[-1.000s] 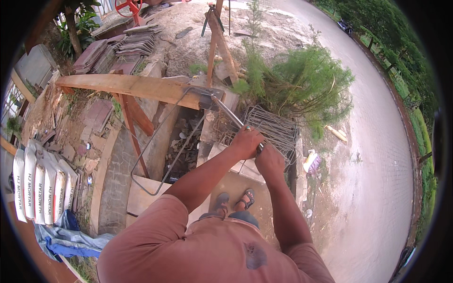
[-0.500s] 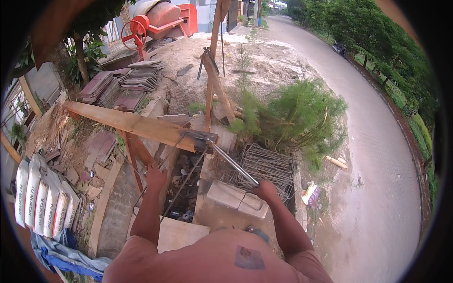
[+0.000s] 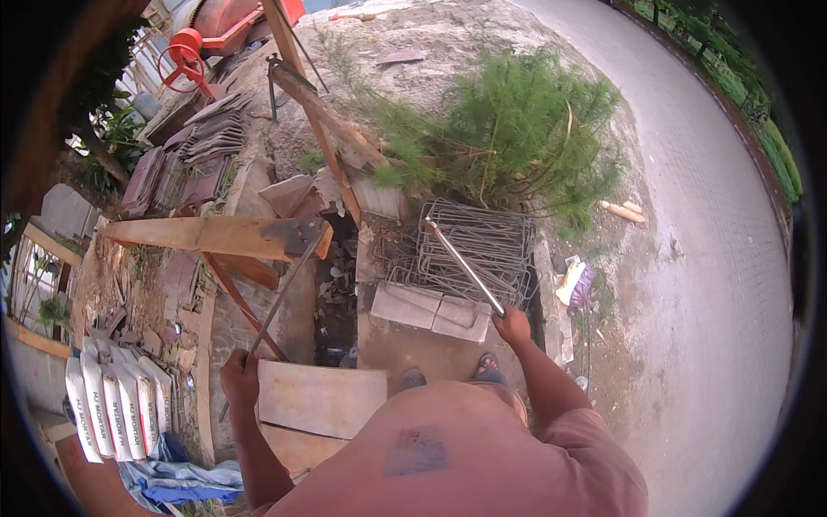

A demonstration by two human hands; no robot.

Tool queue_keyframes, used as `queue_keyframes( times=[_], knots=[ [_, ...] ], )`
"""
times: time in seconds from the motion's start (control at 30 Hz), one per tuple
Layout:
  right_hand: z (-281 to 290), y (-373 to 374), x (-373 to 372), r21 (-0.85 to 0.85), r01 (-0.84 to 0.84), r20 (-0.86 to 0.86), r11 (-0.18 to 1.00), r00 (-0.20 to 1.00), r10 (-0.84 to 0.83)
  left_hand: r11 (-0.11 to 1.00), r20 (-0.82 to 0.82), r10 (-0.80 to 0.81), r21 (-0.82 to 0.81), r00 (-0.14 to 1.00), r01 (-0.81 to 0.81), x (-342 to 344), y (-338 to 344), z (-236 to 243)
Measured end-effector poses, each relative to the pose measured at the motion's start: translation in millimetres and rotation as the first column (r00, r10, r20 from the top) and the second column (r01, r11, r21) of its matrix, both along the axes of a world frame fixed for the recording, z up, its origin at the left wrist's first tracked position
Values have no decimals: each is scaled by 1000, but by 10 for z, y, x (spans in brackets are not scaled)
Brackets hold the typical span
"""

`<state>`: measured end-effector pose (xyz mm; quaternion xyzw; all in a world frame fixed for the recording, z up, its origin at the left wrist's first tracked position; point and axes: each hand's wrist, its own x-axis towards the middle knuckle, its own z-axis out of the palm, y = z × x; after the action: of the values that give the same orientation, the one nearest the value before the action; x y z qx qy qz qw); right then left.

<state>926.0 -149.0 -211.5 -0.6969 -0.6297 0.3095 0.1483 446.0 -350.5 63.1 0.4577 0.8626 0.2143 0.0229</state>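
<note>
Low on the left, my left hand [image 3: 241, 370] grips a steel rod [image 3: 277, 306] that reaches up to a dark metal plate [image 3: 290, 234] at the end of a wooden beam [image 3: 189, 231] on slanted supports. To the right, my right hand [image 3: 510, 326] is closed on the lower end of a shiny metal bar [image 3: 461, 263], whose far end is clear of the plate. Under and beside that bar lies a stack of bent wire frames [image 3: 487, 228]. Two pale concrete blocks [image 3: 405, 306] sit just in front of the stack.
An open trench [image 3: 334, 302] runs between beam and stack, with flat slabs [image 3: 323, 388] before it. White sacks [image 3: 116, 405] and blue tarp [image 3: 185, 482] lie left. A red mixer [image 3: 194, 60] stands behind. A feathery bush [image 3: 517, 129] and paved road [image 3: 706, 276] are right.
My left hand has left the shiny bar and moved down-left onto the steel rod. My right hand has moved the bar rightward, off the plate. The bent rod has dropped lower, and the view has shifted.
</note>
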Motion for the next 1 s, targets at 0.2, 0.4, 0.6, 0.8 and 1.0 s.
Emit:
queue_keyframes(
  times=[0.2, 0.4, 0.6, 0.8, 1.0],
  knots=[
    [-506, -894, 1674, -538, 337, 310, 773, 931, -191, 966, -39, -219, -152, 975, 210, 741, 469, 52],
    [-725, -2057, 2632, -711, 399, 400, 579, 907, -133, 825, 176, -360, -399, 916, 401, 1412, 888, -1003],
    [-913, -3035, 2850, -742, 438, 412, 508, 895, -170, 604, 309, -567, -474, 764, 640, 2171, 1455, -1879],
    [-773, -3089, 2711, -667, 500, 237, 552, 845, -480, 710, 345, -480, -388, 807, 588, 2532, 2149, -1926],
    [-1115, -3065, 2803, -658, 497, 158, 566, 825, -542, 929, 837, 171, -312, 519, 198, 2262, 2619, -2687]
  ],
)
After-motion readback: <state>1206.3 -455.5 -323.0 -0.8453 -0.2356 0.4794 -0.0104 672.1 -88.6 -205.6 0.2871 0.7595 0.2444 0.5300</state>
